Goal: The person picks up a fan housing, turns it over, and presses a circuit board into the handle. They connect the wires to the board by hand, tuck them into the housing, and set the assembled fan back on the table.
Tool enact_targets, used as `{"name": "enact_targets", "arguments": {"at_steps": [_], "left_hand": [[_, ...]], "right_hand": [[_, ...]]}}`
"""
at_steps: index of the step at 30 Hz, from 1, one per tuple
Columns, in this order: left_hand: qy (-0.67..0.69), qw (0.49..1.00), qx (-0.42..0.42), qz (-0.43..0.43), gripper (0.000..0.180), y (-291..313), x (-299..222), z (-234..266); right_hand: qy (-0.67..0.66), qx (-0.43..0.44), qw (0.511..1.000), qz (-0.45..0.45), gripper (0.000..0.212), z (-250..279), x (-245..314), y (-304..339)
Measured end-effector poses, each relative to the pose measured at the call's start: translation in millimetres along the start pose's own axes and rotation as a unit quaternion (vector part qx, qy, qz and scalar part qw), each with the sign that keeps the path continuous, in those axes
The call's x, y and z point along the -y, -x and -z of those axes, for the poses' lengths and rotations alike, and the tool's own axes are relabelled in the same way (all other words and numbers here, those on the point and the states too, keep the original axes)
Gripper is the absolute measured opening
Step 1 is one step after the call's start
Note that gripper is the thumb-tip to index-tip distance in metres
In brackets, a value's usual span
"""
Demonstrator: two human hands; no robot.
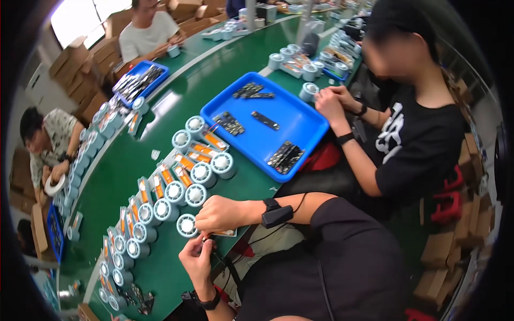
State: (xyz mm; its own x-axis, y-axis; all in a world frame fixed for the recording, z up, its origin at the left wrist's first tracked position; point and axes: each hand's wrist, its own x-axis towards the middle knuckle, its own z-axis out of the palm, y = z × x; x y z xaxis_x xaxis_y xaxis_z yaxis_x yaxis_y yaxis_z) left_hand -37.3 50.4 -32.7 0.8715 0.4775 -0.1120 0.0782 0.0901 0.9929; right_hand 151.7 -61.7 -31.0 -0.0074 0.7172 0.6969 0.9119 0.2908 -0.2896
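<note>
My left hand (197, 262) is closed in a pinch at the table's near edge, its fingertips around something small and dark that I cannot make out. Just above it, my right hand (217, 214) is bent down with its fingers pressed together, meeting the left fingertips. What the right fingers grip is hidden. Beside the right hand lies a light-blue handheld fan body (186, 226) with a round vented head, partly covered by that hand. Its handle end (227, 232) shows past the wrist. Close by is another fan body (195, 195).
Rows of fan bodies (144, 213) with orange batteries curve along the green table (160, 267). A blue tray (316, 125) holds dark circuit boards (286, 157); more boards (140, 299) lie at the lower left. A co-worker (417, 123) sits at right; others (150, 32) work across.
</note>
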Motion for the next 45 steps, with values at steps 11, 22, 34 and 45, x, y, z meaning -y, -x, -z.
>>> {"name": "enact_targets", "arguments": {"at_steps": [11,22,34,45], "left_hand": [[-0.102,0.989,-0.106,-0.032,0.024,2.0,-4.4,-2.6],[-0.521,0.794,-0.045,-0.31,0.033,-12.5,-71.5,-2.9],[-0.392,0.847,0.009,-0.359,0.013,-50.5,-7.6,-3.6],[-0.436,0.81,-0.084,-0.382,0.017,-47.4,5.9,-17.0]], "right_hand": [[-0.009,0.077,0.988,-0.135,0.034,37.9,42.1,-5.8],[-0.121,0.237,0.906,-0.328,0.018,60.8,56.3,-31.1],[0.185,0.32,0.91,-0.188,0.013,50.7,30.2,-30.2],[-0.17,0.11,0.894,-0.399,0.023,23.5,36.4,23.9]]}}
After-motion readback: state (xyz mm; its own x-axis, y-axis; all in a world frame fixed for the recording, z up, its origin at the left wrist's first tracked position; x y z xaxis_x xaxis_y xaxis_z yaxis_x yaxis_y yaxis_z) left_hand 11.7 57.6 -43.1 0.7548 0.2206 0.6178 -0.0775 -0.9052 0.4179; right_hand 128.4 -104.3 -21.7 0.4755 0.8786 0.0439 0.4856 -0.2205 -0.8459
